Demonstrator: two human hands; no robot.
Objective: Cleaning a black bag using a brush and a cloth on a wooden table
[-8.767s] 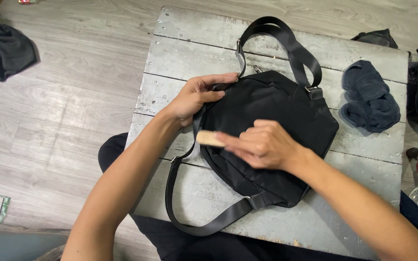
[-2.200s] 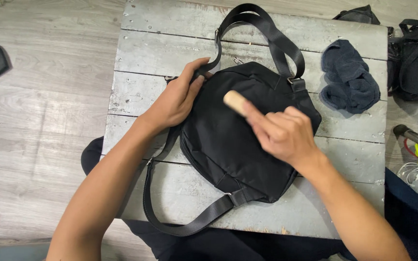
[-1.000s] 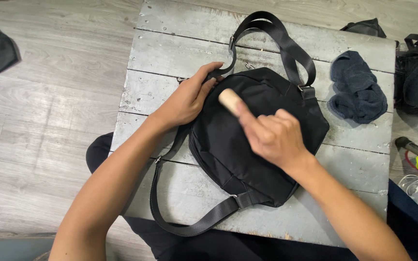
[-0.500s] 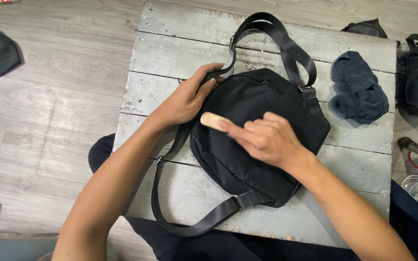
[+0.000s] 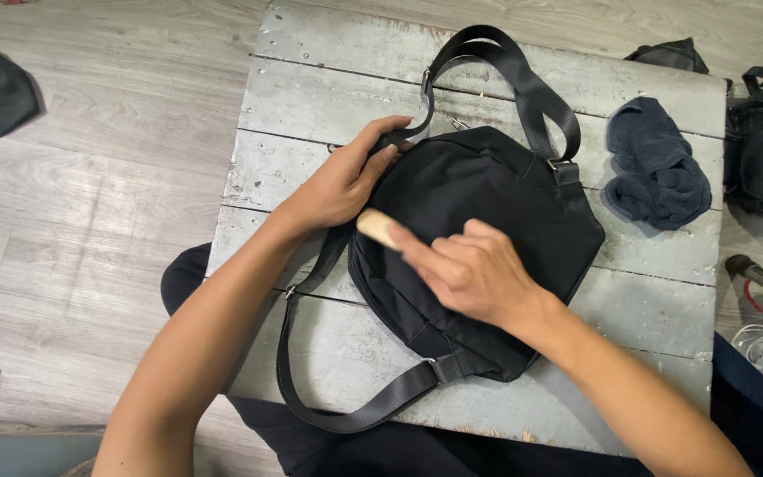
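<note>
The left hand [image 5: 337,185] is being held flat, fingers extended; the right hand [image 5: 474,274] is being closed, forefinger extended, forearms converging.

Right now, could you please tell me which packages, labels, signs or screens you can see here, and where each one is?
None show: only a black fabric shoulder bag on the grey wooden table, and a dark blue cloth at its right.

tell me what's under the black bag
The black bag lies on a grey plank table. Its strap loops out below. Anything directly beneath the bag is covered.
</note>
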